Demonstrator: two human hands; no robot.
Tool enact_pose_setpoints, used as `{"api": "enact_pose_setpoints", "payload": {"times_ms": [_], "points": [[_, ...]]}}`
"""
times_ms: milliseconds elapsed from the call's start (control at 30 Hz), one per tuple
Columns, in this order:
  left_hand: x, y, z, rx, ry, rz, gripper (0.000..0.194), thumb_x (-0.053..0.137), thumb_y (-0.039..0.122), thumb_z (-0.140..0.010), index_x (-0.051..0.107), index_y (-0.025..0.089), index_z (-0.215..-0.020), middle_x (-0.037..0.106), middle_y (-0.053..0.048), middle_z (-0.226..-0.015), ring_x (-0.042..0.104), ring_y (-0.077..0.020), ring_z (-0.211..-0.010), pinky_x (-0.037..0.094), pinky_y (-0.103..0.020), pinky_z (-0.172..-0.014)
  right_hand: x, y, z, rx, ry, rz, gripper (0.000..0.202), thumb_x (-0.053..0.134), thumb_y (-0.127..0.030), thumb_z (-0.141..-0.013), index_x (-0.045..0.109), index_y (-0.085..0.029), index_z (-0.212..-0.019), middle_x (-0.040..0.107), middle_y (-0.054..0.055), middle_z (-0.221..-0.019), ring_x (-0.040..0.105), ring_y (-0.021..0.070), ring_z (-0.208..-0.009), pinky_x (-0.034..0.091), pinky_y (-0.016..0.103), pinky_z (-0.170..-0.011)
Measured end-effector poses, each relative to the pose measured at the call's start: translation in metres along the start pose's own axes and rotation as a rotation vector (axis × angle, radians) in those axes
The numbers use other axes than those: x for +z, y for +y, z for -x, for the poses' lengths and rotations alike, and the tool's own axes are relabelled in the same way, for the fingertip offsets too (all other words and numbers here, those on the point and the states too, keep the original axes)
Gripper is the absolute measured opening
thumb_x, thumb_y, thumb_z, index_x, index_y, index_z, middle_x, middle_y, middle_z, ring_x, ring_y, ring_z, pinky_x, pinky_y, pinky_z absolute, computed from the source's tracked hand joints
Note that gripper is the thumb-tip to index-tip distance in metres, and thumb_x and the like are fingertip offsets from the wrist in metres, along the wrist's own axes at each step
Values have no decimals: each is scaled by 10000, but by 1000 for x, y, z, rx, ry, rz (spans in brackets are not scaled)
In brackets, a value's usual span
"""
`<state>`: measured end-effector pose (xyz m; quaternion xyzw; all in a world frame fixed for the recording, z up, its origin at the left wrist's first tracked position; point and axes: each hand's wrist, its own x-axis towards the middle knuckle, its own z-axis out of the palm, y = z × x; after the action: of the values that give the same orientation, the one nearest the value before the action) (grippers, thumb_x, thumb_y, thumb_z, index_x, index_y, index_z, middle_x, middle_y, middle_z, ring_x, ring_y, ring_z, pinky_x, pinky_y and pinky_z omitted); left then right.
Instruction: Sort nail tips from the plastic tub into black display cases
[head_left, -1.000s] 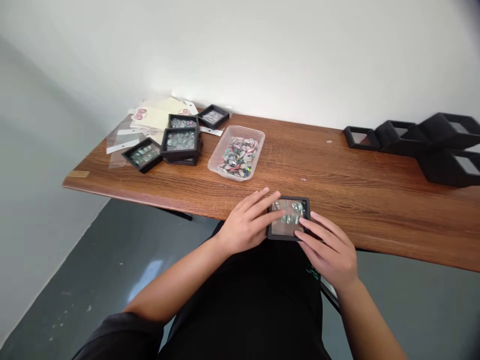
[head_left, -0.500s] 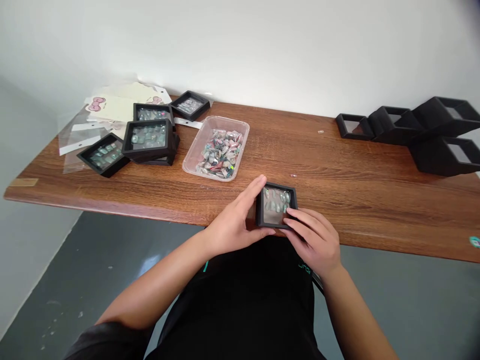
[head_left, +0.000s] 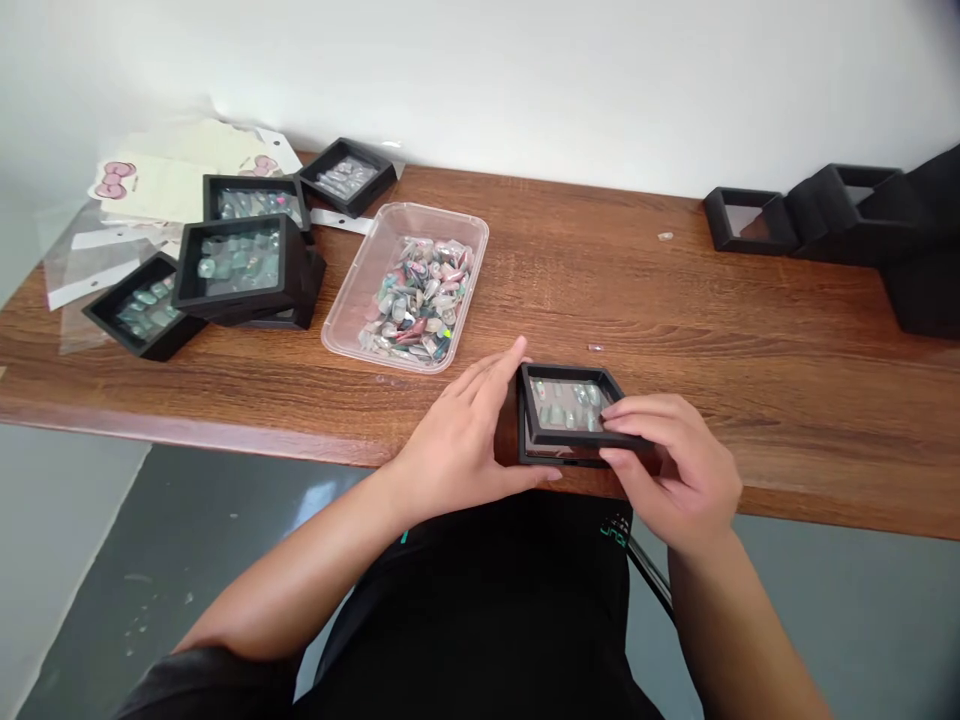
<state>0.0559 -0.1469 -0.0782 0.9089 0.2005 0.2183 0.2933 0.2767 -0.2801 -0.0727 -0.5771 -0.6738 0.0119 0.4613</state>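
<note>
At the table's front edge lies a black display frame with clear film, and several pale green press-on nails show in its window. Its upper half sits tilted, apart from the lower half at the front. My left hand is curved round the left side, fingers at the back corner and thumb along the front. My right hand pinches the upper half's front right edge between thumb and fingers. Left of the hands stands a clear plastic tub of mixed press-on nails.
Several filled black frames are piled at the left, over cream cards and clear bags. More black frames stand at the back right by the wall. A tiny piece lies on the wooden table.
The frame's upper half has tilted up, and a gap shows at its front. My right hand has moved right, its thumb now at the front edge. The view has shifted slightly.
</note>
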Motion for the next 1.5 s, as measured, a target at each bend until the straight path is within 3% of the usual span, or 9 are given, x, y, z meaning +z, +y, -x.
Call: {"api": "enact_pose_setpoints", "payload": {"times_ms": [133, 300, 400, 567, 700, 767, 900, 1267, 1500], "points": [[0, 2, -1, -10, -6, -40, 1247, 848, 634, -818, 120, 159, -1712, 413, -256, -1700, 408, -408, -1602, 420, -620, -1302, 3, 1, -10, 17, 50, 15, 188, 734, -212, -954, 698, -221, -1138, 785, 52, -1005, 757, 219, -939, 596, 372, -817], [-1, 4, -1, -45, -71, -98, 1319, 659, 860, -845, -11, 140, -1725, 307, -277, -1751, 304, -403, -1658, 399, -603, -1317, 7, -1, -21, 36, 47, 58, 105, 685, -275, -1006, 688, -233, -1102, 778, 39, -971, 740, 197, -883, 591, 361, -789], [-1, 5, -1, -38, -77, -113, 1183, 615, 784, -934, 23, 127, -1720, 349, -267, -1736, 359, -371, -1639, 384, -579, -1334, 8, -2, -24, 102, 84, 113, 96, 662, -301, -1022, 709, -234, -1073, 772, 26, -949, 723, 170, -837, 587, 328, -768], [3, 9, -1, -4, -6, -182, 1114, 706, 648, -933, 98, 87, -1678, 475, -268, -1661, 438, -363, -1597, 399, -590, -1330, 9, -2, -26, 181, 168, 179, 123, 675, -350, -1018, 748, -252, -1037, 762, 22, -912, 708, 171, -798, 578, 317, -709], [5, 10, -1, 12, 32, -234, 927, 720, 600, -948, 298, 78, -1589, 501, -262, -1641, 417, -343, -1613, 393, -549, -1339, 16, -1, -25, 188, 218, 161, 134, 662, -345, -1025, 742, -240, -1046, 763, 34, -923, 713, 177, -811, 591, 329, -732], [4, 11, -2, -2, 3, -254, 896, 694, 641, -956, 363, 84, -1576, 515, -238, -1641, 400, -331, -1624, 360, -522, -1358, 19, 0, -24, 188, 232, 144, 130, 652, -334, -1028, 735, -234, -1035, 759, 36, -911, 714, 179, -807, 589, 332, -722], [3, 13, -6, -21, -42, -260, 1030, 555, 826, -936, 358, 103, -1643, 499, -203, -1668, 397, -335, -1624, 305, -507, -1373, 20, 1, -23, 178, 239, 110, 128, 642, -331, -1028, 722, -237, -994, 752, 31, -886, 713, 187, -803, 586, 346, -716], [5, 14, -17, -67, -39, -312, 774, 466, 684, -1048, 482, 131, -1590, 539, -202, -1600, 509, -360, -1455, 435, -514, -1211, 20, 3, -22, 105, 239, 152, 150, 640, -339, -1034, 684, -226, -946, 701, 10, -808, 637, 155, -714, 521, 329, -656], [8, 16, -16, -70, -6, -364, 771, 479, 669, -1047, 461, 139, -1607, 539, -214, -1594, 533, -392, -1435, 459, -547, -1182, 20, 4, -22, 93, 243, 123, 141, 654, -345, -1026, 694, -225, -964, 696, 14, -805, 635, 163, -718, 521, 338, -661]]}}
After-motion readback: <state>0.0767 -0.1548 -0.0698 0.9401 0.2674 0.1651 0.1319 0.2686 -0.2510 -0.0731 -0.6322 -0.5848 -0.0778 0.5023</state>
